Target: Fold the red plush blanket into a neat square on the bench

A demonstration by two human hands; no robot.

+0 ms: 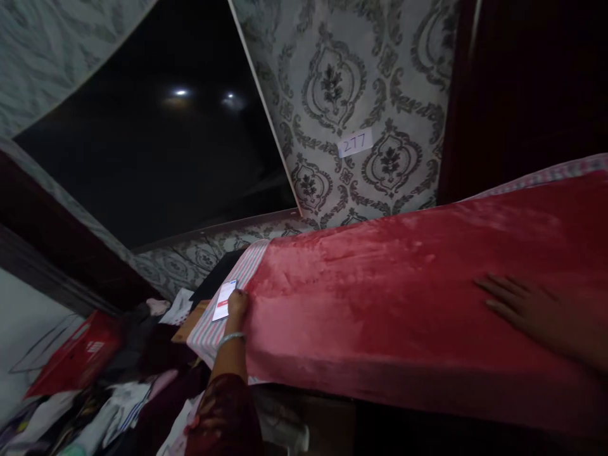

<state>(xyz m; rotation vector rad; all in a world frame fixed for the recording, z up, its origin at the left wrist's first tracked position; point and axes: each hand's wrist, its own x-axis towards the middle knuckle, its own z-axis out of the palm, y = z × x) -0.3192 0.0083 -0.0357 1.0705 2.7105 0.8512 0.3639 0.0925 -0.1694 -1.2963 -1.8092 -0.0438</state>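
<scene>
A red velvet blanket (pixel 403 285) lies spread over a raised bed, on top of a pink striped sheet (pixel 247 266). My left hand (pixel 236 305), with a silver bangle on the wrist, is closed on the blanket's left edge. A phone (pixel 224 299) with a lit screen lies on the striped sheet just beside that hand. My right hand (pixel 532 310) rests flat on the blanket at the right, fingers stretched out and pointing left.
A wall with grey damask wallpaper (pixel 342 95) rises behind the bed and bears a paper label reading 277 (pixel 355 143). A dark window (pixel 156 139) is at the left. Clothes, papers and a red bag (pixel 76 358) lie heaped at the lower left.
</scene>
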